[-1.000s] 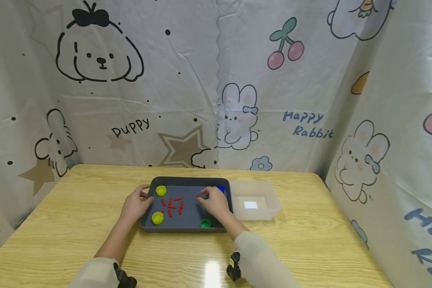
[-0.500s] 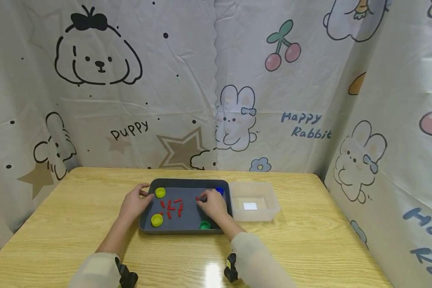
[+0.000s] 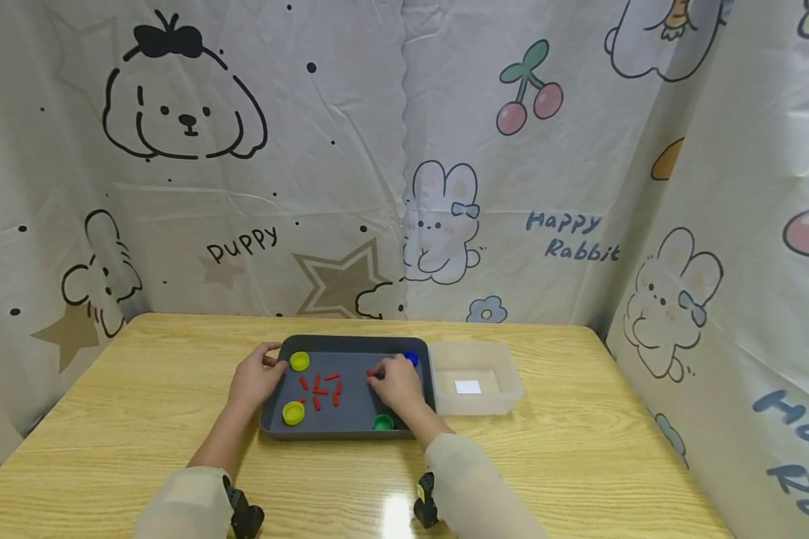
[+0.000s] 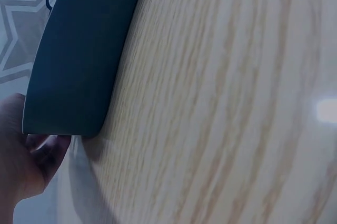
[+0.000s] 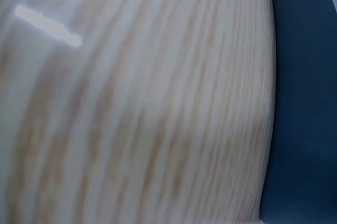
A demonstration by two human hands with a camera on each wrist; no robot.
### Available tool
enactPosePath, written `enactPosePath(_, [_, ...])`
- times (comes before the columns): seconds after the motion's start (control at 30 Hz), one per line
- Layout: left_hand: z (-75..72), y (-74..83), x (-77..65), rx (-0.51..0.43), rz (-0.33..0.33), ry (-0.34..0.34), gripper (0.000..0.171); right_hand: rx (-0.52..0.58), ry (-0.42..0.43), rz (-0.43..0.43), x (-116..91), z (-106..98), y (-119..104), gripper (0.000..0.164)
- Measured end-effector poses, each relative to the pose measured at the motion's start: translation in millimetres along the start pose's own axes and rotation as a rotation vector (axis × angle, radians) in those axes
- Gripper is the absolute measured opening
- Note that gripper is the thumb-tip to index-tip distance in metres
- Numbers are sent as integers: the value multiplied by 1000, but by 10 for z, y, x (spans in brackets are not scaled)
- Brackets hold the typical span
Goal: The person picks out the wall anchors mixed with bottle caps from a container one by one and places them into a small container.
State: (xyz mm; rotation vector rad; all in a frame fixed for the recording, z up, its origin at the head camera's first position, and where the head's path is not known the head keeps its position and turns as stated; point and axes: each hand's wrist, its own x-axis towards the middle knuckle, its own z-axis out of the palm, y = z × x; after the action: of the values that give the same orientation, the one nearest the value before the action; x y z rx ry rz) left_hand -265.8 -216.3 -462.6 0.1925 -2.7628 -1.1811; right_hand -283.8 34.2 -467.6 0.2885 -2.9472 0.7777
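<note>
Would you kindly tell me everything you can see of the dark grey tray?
The dark grey tray is shallow and rectangular, with rounded corners, raised walls and a smooth, plastic-looking surface. It lies on the wood-grain table, with a frosted box close beside its right end. The left hand holds its left end. It contains two yellow caps, a green cap, a partly hidden blue cap and red sticks.

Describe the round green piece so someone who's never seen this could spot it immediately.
On the wooden table, find the dark grey tray whose left side the left hand holds. Inside it, by the wall nearest the person and toward the right end, sits the round green piece. The yellow pieces and blue piece lie elsewhere in the tray; only this one is green.
</note>
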Motion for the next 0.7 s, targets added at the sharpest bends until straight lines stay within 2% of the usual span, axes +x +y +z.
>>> enactPosePath(0.17, [16,-10,-2,1,-14,14,44,-23,3,3,4,7,-9,14])
enactPosePath(0.7, [41,-24,1,-6,-38,8,43,6,34,-3,10,-89,42,12])
